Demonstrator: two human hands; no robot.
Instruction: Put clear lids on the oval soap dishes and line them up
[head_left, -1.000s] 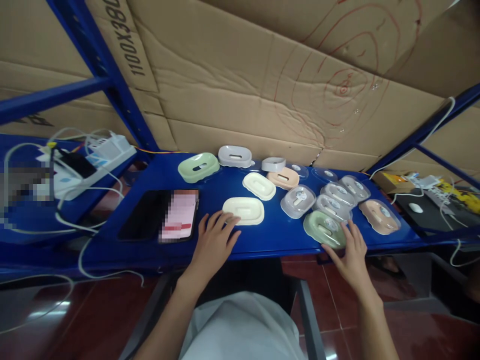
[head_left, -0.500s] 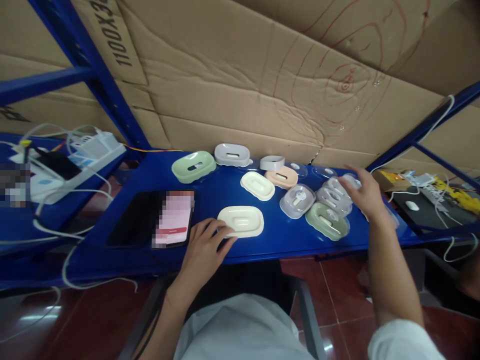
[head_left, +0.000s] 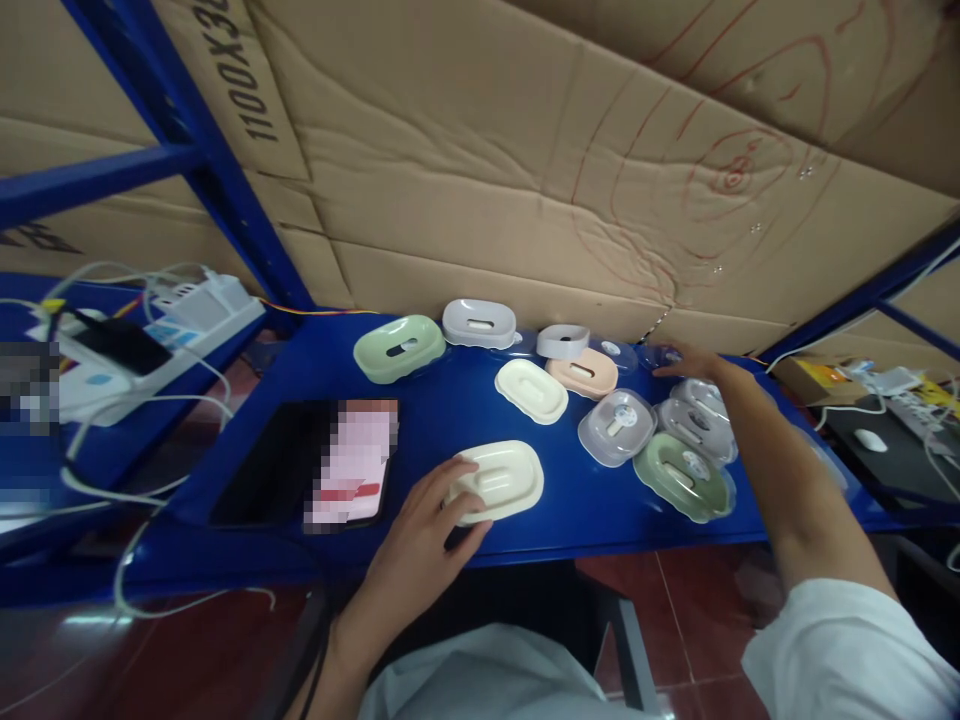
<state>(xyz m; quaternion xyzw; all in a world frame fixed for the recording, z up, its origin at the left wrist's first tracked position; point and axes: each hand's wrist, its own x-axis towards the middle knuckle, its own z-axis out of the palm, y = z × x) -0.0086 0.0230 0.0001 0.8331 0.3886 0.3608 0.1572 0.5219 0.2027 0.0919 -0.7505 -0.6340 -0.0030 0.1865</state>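
Cardboard sheets back a blue metal shelf (head_left: 450, 400) crowded with pastel soap dishes. My left hand (head_left: 431, 520) rests fingers spread on the nearest cream soap dish (head_left: 499, 480), gripping nothing; my right hand (head_left: 686, 362) stretches far back, fingers loosely extended, touching a clear lid (head_left: 660, 355) by the wall. My forearm crosses low over the clear-lidded dishes (head_left: 701, 420) and the green dish (head_left: 682, 475), so I judge a careless withdrawal could sweep them off the edge. A phone (head_left: 315, 460) lies left; cables trail beyond.
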